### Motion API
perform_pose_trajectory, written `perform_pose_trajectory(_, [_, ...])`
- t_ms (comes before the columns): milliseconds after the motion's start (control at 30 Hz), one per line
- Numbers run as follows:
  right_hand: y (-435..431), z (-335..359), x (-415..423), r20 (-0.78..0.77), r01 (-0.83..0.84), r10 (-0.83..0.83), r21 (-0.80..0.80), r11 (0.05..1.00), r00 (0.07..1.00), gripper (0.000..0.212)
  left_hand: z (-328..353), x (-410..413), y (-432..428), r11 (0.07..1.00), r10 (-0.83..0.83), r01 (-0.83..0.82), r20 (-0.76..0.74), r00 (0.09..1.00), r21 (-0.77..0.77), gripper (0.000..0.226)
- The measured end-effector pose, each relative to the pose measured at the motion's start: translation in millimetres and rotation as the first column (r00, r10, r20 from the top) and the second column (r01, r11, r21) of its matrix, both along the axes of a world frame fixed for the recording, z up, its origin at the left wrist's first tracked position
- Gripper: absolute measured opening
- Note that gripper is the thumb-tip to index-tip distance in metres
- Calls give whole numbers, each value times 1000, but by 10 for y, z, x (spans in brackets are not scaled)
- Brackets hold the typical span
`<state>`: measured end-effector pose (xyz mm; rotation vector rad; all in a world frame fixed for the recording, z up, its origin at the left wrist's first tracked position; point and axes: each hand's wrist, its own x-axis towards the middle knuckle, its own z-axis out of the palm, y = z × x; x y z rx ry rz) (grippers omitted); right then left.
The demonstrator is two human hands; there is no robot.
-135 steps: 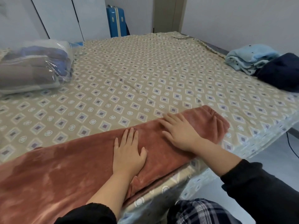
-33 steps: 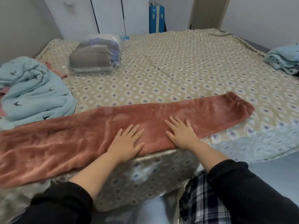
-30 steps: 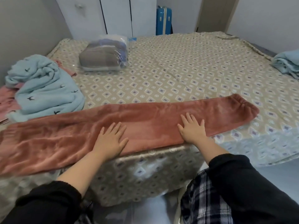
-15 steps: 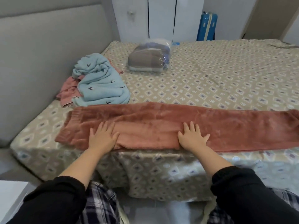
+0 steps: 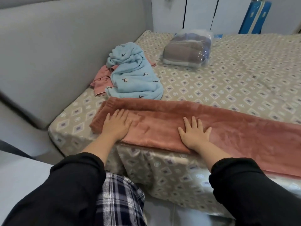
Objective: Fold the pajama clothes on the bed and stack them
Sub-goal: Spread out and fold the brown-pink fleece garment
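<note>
Left hand and right hand, fingers straight, press flat on pants lying along the bed edge.

Single head-worn wide-angle view. Sits at side edge of bed, looks forward and down across it toward wardrobe doors; headboard at left. Close range: left hand, right hand mid-frame, near lens.

Rust-pink trousers, diamond-patterned beige sheet
</note>
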<state>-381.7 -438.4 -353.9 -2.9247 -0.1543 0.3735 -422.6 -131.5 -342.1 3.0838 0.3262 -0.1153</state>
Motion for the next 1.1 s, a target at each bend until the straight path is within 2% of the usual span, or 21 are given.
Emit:
perform_pose_trajectory(100, [3,-66,-26,53,-8,8,-10,1000,999,64,81,235,-456,993,118,-116,89,989,-34,59])
perform_pose_trajectory(133, [-5,-79,-20,56,-11,11,-3,1000,998,64,114,306,-649,997,69,-63,127,989,-47,59])
perform_pose_trajectory(200, [-17,-87,6,54,-13,12,13,1000,998,64,142,433,-1065,980,-183,195,182,966,-48,60])
perform_pose_trajectory(267, [-17,-88,11,51,-14,13,16,1000,999,64,84,484,-1372,916,-392,398,109,913,-41,59])
perform_pose_trajectory(300, [-19,-92,5,47,-14,13,16,1000,999,64,30,519,-1395,911,-408,411,54,911,-45,59])
perform_pose_trajectory(367, [-21,-87,-1,34,-18,17,6,1000,999,64,-60,576,-1177,955,-287,288,16,958,-66,61])
perform_pose_trajectory(433, [-21,-66,17,21,-23,23,-6,1000,1000,64,-89,591,-788,984,-177,178,42,983,-17,62])
perform_pose_trajectory(567, [-16,-57,3,13,-28,28,-14,1000,1000,64,-71,547,-119,992,-92,84,77,993,96,64])
perform_pose_trajectory(700, [-7,-59,18,8,-27,27,-14,1000,1000,65,-33,494,-122,993,35,-41,57,998,111,63])
perform_pose_trajectory(767, [5,-59,21,0,-35,35,-34,999,999,65,32,454,-396,998,25,-26,23,999,54,63])
perform_pose_trajectory(867, [9,-64,34,-1,-38,38,-37,999,999,65,-25,208,-971,974,-227,227,-4,974,-3,58])
perform_pose_trajectory(933, [5,-71,33,6,-38,38,-36,999,999,65,-120,-3,-1174,951,-307,307,11,952,-31,58])
perform_pose_trajectory(1000, [6,-87,25,17,-35,36,-47,998,999,65,-174,-122,-1027,966,-257,258,37,966,-26,60])
perform_pose_trajectory(1100, [10,-95,17,41,-27,30,-62,998,999,64,-163,-198,-389,998,-49,48,59,997,28,62])
